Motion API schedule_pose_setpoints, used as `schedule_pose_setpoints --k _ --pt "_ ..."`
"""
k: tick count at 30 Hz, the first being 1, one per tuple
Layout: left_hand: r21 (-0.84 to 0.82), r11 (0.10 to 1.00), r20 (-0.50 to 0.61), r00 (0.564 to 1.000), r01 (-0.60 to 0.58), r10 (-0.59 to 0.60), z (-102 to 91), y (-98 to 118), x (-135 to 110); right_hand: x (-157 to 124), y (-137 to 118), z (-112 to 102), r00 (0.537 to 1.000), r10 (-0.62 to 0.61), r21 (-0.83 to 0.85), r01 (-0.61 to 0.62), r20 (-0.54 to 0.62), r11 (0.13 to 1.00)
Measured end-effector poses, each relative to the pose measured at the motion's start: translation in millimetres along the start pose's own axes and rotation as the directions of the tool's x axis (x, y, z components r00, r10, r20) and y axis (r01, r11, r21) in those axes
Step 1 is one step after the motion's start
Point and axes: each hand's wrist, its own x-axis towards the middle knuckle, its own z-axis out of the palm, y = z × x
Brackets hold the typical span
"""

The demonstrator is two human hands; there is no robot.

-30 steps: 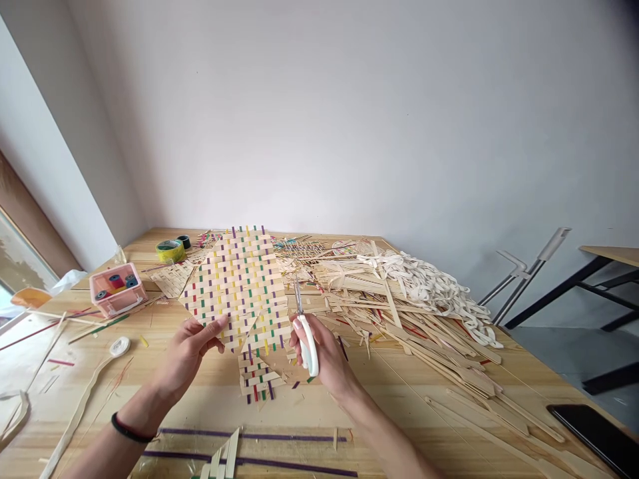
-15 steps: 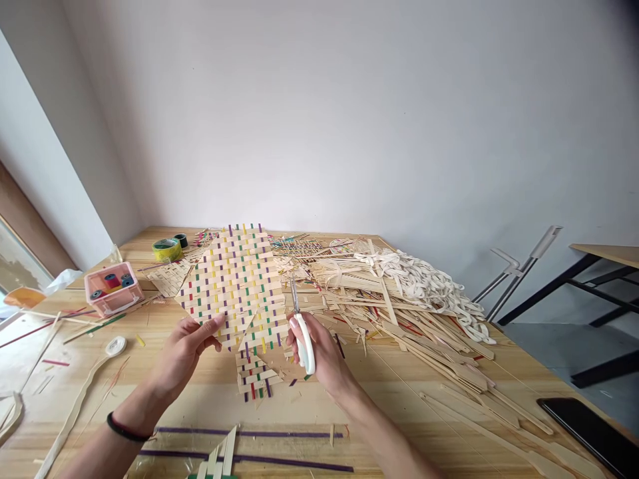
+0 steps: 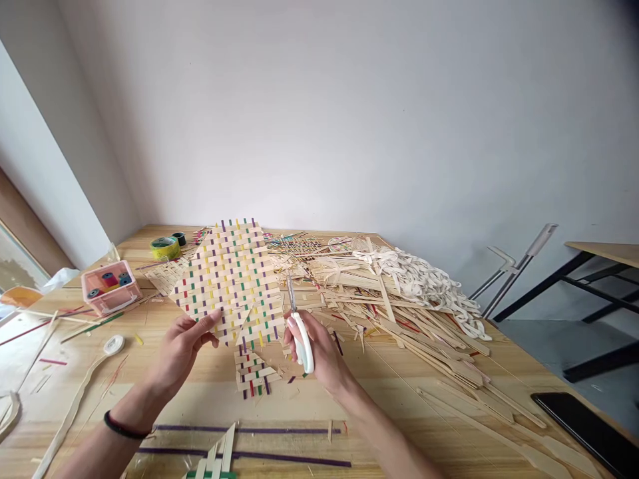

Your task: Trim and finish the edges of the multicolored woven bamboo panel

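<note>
My left hand [image 3: 192,336] pinches the lower left edge of a woven sheet [image 3: 232,273], thumb on top. The sheet is pale strips crossed by purple, green, yellow and red ones, and it is raised and tilted toward me. In my right hand [image 3: 319,349] is a pair of white-handled scissors [image 3: 303,342], blades pointing up and away, just beside the sheet's right edge. Whether the blades are parted I cannot tell. Below the sheet a smaller woven piece [image 3: 253,372] lies on the table [image 3: 299,406].
A pink box [image 3: 112,286] of thread spools and a yellow tape roll [image 3: 165,248] stand at left. Pale strips [image 3: 429,339] and heaped white cord [image 3: 424,276] cover the right side. A black phone [image 3: 584,432] lies front right. Purple strips [image 3: 289,431] lie nearest me.
The woven sheet has tilted slightly and shifted a little left. The scissors stay in my right hand beside its edge. The whole view has shifted slightly.
</note>
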Motion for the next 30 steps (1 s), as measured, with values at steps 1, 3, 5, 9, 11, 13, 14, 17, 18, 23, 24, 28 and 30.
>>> schedule_pose_setpoints --k 1,3,5,9,11,13,14,17,18,23,24,28,30 --pt "-0.002 1.000 0.003 1.000 -0.002 0.002 0.0 0.2 0.1 0.0 0.6 -0.3 1.000 0.004 0.001 -0.004 0.003 1.000" --pt "-0.005 1.000 0.008 1.000 -0.003 0.003 0.0 0.9 0.1 0.3 2.1 -0.8 1.000 0.007 -0.001 -0.007 0.007 1.000" --pt "-0.009 1.000 0.005 1.000 -0.004 0.005 0.1 1.7 -0.2 0.8 3.0 -1.0 1.000 0.002 -0.002 -0.002 0.014 1.000" --pt "-0.021 1.000 -0.005 1.000 -0.011 0.011 0.3 2.6 -0.3 1.4 2.8 -0.9 1.000 -0.017 -0.010 0.017 0.022 1.000" --pt "-0.026 1.000 -0.010 1.000 -0.011 0.011 0.7 2.9 0.0 1.4 2.6 -1.0 1.000 -0.020 -0.010 0.020 0.025 1.000" --pt "-0.037 0.999 -0.017 1.000 -0.013 0.013 1.3 3.2 0.2 1.1 2.9 -1.3 1.000 -0.020 -0.006 0.020 0.024 1.000" --pt "-0.044 0.999 -0.021 1.000 -0.015 0.014 1.8 3.5 0.3 1.0 3.1 -1.5 1.000 -0.020 -0.007 0.020 0.022 1.000" --pt "-0.067 0.998 -0.036 0.999 -0.016 0.014 3.8 4.3 0.5 0.4 3.5 -1.3 1.000 -0.011 -0.005 0.011 0.018 1.000" --pt "-0.074 0.997 -0.040 0.999 -0.016 0.013 4.6 4.6 0.6 0.3 3.4 -1.0 1.000 -0.007 -0.003 0.007 0.019 1.000" --pt "-0.117 0.993 -0.074 0.997 -0.017 0.008 6.6 5.3 0.2 0.3 2.3 0.0 1.000 0.000 -0.004 0.000 0.019 1.000" --pt "-0.127 0.992 -0.082 0.997 -0.015 0.004 6.7 5.2 0.0 0.2 2.1 0.1 1.000 0.003 -0.005 -0.003 0.018 1.000" --pt "-0.173 0.985 -0.129 0.991 0.000 -0.023 8.0 3.6 -0.8 -0.7 1.5 1.5 1.000 0.017 0.020 -0.018 0.015 1.000" --pt "-0.195 0.981 -0.155 0.987 0.006 -0.037 9.7 3.2 -1.2 -1.3 1.4 2.8 1.000 0.027 0.037 -0.028 0.016 0.999"
